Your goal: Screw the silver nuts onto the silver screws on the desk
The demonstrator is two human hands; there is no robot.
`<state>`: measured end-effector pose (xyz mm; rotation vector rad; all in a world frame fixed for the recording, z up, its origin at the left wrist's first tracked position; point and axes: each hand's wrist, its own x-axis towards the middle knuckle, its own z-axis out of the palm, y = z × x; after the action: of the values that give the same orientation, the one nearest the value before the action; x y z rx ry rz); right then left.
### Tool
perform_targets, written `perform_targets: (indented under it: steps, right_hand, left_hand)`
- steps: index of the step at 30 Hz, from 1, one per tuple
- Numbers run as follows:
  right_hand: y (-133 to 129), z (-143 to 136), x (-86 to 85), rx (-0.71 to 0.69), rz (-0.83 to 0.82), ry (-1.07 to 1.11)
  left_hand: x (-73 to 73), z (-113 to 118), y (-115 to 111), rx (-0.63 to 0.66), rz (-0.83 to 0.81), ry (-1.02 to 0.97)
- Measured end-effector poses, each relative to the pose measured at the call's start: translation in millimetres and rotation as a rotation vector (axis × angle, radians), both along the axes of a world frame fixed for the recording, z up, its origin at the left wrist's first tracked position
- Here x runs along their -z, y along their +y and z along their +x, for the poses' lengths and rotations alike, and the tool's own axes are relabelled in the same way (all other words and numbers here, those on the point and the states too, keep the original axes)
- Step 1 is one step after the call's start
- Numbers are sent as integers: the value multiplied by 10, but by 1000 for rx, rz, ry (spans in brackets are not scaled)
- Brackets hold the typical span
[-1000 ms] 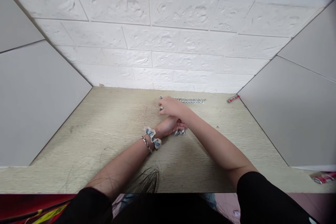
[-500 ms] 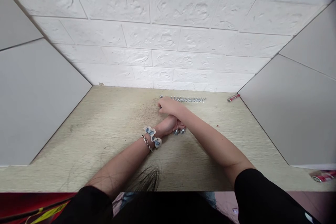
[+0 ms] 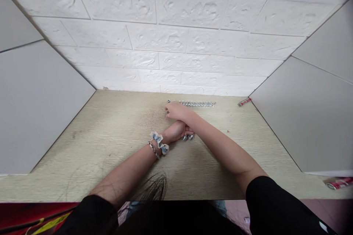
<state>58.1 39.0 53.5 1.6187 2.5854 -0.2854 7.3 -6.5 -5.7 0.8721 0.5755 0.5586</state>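
Note:
My right forearm crosses over my left hand. My right hand (image 3: 174,111) is near the back of the tabletop, its fingers bent and closed round something small and dark that I cannot make out. Just behind it lies a metal nut (image 3: 168,101), and a row of several small metal bolts (image 3: 198,104) runs off to the right. My left hand (image 3: 179,130) rests palm up, fingers curled, partly under my right wrist. Beside its fingers are two shiny metal pieces (image 3: 188,137); whether the hand touches them is unclear.
The pale wooden tabletop (image 3: 124,117) meets a white brick-patterned wall (image 3: 171,40), with grey panels at both sides. One red battery-like cylinder (image 3: 244,102) lies at the back right, another (image 3: 339,183) at the front right corner.
The whole view has shifted very slightly. My right fingertips have moved a little, and a small dark piece shows between them. My left hand stays in place.

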Motion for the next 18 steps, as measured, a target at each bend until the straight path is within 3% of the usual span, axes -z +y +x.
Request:
perform_targets:
  steps: [8,12,18]
  right_hand:
    - [-236,394,-265,99,83,49]
    - [-378,713,-355,151,11,59]
    - [-420,931,-397,115,-91,301]
  left_hand:
    - [-21,-14,26,-65,-31,34]
    - [-62,-25,17,-154,10,-54]
    - [-96,-40,-28,-71,-1,-120]
